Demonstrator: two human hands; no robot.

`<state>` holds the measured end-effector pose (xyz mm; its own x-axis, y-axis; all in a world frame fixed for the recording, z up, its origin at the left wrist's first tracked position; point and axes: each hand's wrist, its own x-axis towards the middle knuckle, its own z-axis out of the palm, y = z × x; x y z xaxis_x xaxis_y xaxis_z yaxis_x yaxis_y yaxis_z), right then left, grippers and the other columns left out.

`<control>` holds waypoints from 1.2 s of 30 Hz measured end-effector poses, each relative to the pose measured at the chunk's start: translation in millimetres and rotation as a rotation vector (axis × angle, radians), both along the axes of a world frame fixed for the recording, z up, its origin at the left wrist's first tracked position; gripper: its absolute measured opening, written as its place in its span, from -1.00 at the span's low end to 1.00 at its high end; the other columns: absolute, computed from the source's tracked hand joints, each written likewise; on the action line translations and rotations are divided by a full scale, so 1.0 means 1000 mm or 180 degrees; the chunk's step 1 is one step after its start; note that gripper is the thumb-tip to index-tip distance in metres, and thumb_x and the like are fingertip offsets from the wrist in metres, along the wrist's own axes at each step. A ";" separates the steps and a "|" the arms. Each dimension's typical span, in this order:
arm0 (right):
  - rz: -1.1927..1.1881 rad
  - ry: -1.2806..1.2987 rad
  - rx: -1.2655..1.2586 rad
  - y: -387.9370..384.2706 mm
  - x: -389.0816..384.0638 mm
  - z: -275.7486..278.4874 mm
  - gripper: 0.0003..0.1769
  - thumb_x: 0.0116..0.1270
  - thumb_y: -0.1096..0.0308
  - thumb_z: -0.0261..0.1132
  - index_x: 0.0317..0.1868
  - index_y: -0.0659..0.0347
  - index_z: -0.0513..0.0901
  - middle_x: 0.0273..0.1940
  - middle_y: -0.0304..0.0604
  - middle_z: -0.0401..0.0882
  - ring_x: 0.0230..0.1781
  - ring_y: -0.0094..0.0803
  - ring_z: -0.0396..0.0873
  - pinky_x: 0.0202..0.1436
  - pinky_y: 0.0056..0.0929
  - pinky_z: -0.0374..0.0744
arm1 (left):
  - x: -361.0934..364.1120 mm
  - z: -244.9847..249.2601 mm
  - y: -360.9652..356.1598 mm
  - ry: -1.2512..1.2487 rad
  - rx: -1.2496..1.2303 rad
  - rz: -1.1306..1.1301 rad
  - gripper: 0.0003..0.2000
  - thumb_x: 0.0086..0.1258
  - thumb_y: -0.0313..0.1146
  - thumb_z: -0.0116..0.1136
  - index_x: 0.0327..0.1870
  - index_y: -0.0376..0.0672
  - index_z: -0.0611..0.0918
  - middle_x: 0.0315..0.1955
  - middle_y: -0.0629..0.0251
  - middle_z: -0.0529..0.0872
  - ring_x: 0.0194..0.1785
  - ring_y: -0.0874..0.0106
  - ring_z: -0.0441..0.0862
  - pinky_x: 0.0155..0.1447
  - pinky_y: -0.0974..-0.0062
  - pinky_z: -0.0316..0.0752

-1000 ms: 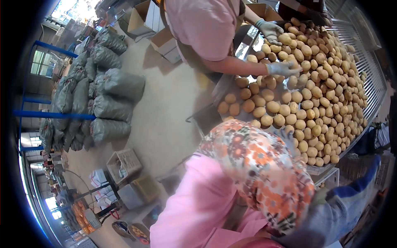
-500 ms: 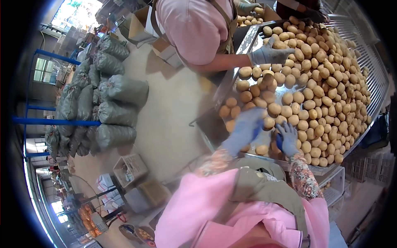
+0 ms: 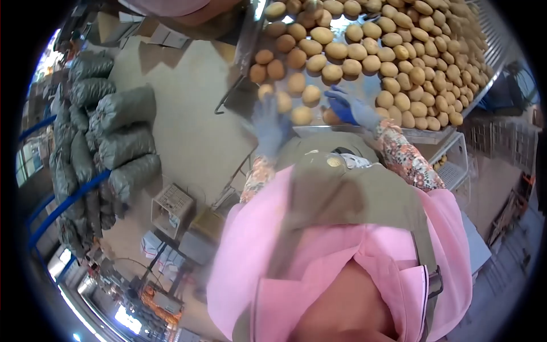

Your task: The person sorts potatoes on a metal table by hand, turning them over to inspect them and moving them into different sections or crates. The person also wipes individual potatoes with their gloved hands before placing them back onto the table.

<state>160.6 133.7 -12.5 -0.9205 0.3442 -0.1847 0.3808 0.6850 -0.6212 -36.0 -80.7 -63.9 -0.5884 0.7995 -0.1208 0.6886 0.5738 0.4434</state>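
Observation:
My left hand (image 3: 269, 126), in a blue-grey glove and blurred by motion, is at the left front edge of the metal table (image 3: 359, 85), its fingers stretched out beside a potato (image 3: 283, 102). No held thing shows in it. My right hand (image 3: 352, 108), gloved with a darker blue palm, is over the front edge with its fingers extended and apart. A brownish potato (image 3: 330, 117) lies just left of its palm. Loose potatoes (image 3: 321, 35) lie around and beyond both hands, with a dense pile (image 3: 427, 74) to the right.
Stuffed green sacks (image 3: 126, 108) stand at the left by a blue rail (image 3: 68, 208). A plastic crate (image 3: 172, 208) is on the floor at lower left, another (image 3: 456, 165) under the table at right. Part of a person in pink (image 3: 165, 5) shows at the top.
The view has tipped down toward my body. My left hand has moved left, away from my right hand, to the table's left edge. Most of the co-worker has left the view.

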 end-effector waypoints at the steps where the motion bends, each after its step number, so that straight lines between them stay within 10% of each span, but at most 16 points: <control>1: -0.0211 -0.0172 0.0189 0.002 0.017 0.002 -0.54 0.36 0.15 0.15 0.28 -0.18 0.51 0.36 0.16 0.31 0.31 0.15 0.36 0.39 -0.06 0.34 | 0.002 -0.006 -0.006 0.0242 0.0105 0.0086 -0.36 0.34 -0.04 0.14 0.44 0.06 0.32 0.48 0.16 0.17 0.48 -0.12 0.08 0.49 -0.04 0.00; 6: -0.0441 -0.0784 -0.0592 -0.030 0.038 -0.040 -0.61 0.31 0.15 0.22 0.15 -0.20 0.65 0.43 0.03 0.25 0.20 0.08 0.50 0.34 -0.17 0.39 | 0.011 0.021 0.026 0.0196 -0.0040 -0.0005 -0.41 0.35 -0.05 0.13 0.40 0.06 0.38 0.45 0.05 0.21 0.46 -0.12 0.13 0.48 -0.04 0.00; 7: -0.0933 -0.0830 -0.2921 -0.034 0.017 -0.035 -0.60 0.36 0.16 0.19 0.18 -0.06 0.63 0.39 -0.08 0.34 0.23 -0.04 0.49 0.35 -0.24 0.36 | 0.014 0.005 0.039 0.0087 0.0429 -0.0196 -0.43 0.35 -0.04 0.14 0.39 0.09 0.39 0.43 0.04 0.24 0.44 -0.12 0.15 0.46 -0.04 0.03; 9: -0.0176 0.0313 -0.1591 -0.051 -0.019 -0.007 -0.63 0.39 0.22 0.16 0.16 0.08 0.60 0.23 -0.18 0.51 0.17 -0.15 0.48 0.26 -0.35 0.40 | 0.019 0.001 0.058 -0.0264 0.0692 -0.0510 -0.45 0.37 0.03 0.10 0.39 0.20 0.40 0.41 0.06 0.27 0.41 -0.11 0.21 0.40 -0.07 0.11; 12: 0.0158 -0.0507 -0.1694 -0.032 -0.044 0.029 -0.67 0.40 0.25 0.17 0.12 0.07 0.62 0.14 -0.14 0.53 0.05 -0.25 0.50 0.16 -0.38 0.45 | 0.008 0.020 0.061 -0.0172 -0.0408 -0.0355 -0.44 0.39 0.10 0.03 0.41 0.25 0.35 0.42 0.12 0.26 0.40 -0.09 0.21 0.37 -0.10 0.13; 18: -0.2635 0.0311 0.2018 0.066 0.084 0.003 -0.53 0.39 0.25 0.16 0.29 0.11 0.45 0.26 0.05 0.44 0.23 -0.16 0.44 0.30 -0.27 0.39 | -0.021 -0.032 -0.037 0.0060 -0.0280 0.0006 -0.32 0.31 -0.03 0.18 0.44 -0.02 0.28 0.40 -0.02 0.25 0.44 -0.08 0.15 0.45 -0.02 0.08; 24: -0.2827 -0.2188 0.1273 0.016 0.118 -0.006 -0.29 0.34 -0.15 0.14 0.48 -0.46 0.14 0.52 0.06 -0.07 0.47 0.39 -0.11 0.46 0.35 -0.12 | -0.026 0.001 -0.018 0.0817 0.0379 0.0102 -0.35 0.32 -0.12 0.20 0.41 -0.12 0.32 0.35 -0.11 0.31 0.40 -0.17 0.21 0.41 -0.10 0.13; 29: -0.2231 -0.0945 0.0009 -0.013 0.065 -0.007 -0.43 0.40 -0.01 0.12 0.39 -0.14 0.36 0.45 0.02 0.16 0.48 0.17 0.05 0.48 0.24 0.00 | -0.044 0.031 0.099 0.1101 0.1067 -0.0414 -0.38 0.33 -0.13 0.19 0.36 -0.21 0.35 0.30 -0.12 0.39 0.34 -0.16 0.30 0.37 -0.09 0.20; 30: -0.2318 -0.0962 0.0014 -0.005 0.077 -0.008 -0.43 0.40 -0.01 0.12 0.39 -0.14 0.36 0.45 0.02 0.16 0.48 0.17 0.05 0.48 0.24 0.00 | -0.043 0.067 0.134 -0.0245 0.0491 -0.0033 -0.38 0.32 -0.13 0.18 0.37 -0.19 0.36 0.27 -0.11 0.42 0.36 -0.13 0.30 0.38 -0.05 0.21; 31: -0.3369 0.0503 -0.1932 0.011 0.099 -0.011 -0.46 0.44 0.16 0.11 0.41 -0.08 0.33 0.30 -0.02 0.32 0.27 -0.10 0.29 0.26 -0.04 0.28 | -0.034 0.071 0.152 -0.0977 0.0208 0.0065 -0.38 0.32 -0.13 0.18 0.37 -0.18 0.37 0.26 -0.10 0.44 0.37 -0.11 0.30 0.38 -0.03 0.22; 33: -0.4408 0.1760 -0.2442 0.045 0.156 -0.001 -0.48 0.48 0.33 0.09 0.42 0.01 0.29 0.03 -0.14 0.51 -0.11 -0.45 0.52 -0.11 -0.46 0.55 | -0.015 0.058 0.175 -0.0742 0.0372 -0.0419 -0.39 0.33 -0.13 0.16 0.38 -0.17 0.37 0.27 -0.09 0.43 0.39 -0.09 0.27 0.41 0.02 0.20; 34: -0.4670 0.1996 -0.1755 0.062 0.178 0.010 -0.45 0.43 0.28 0.16 0.40 0.05 0.30 0.02 -0.14 0.51 -0.12 -0.43 0.52 -0.10 -0.46 0.55 | -0.008 0.050 0.178 0.0180 0.0857 -0.1032 -0.40 0.34 -0.13 0.14 0.38 -0.17 0.36 0.29 -0.09 0.40 0.41 -0.08 0.25 0.44 0.06 0.17; 36: -0.4824 0.1639 0.0347 0.100 0.231 0.032 -0.36 0.33 0.19 0.29 0.36 0.14 0.32 0.01 -0.13 0.50 -0.13 -0.39 0.53 -0.09 -0.46 0.55 | 0.002 0.082 0.190 -0.2203 -0.0179 -0.0531 -0.41 0.36 -0.12 0.10 0.39 -0.13 0.35 0.36 -0.06 0.31 0.46 -0.04 0.15 0.51 0.13 0.06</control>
<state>391.6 233.8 19.5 0.3122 0.9439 0.1077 0.4931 -0.0640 -0.8676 -33.7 109.8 17.9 -0.2320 0.8538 -0.4661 0.3404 0.5201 0.7833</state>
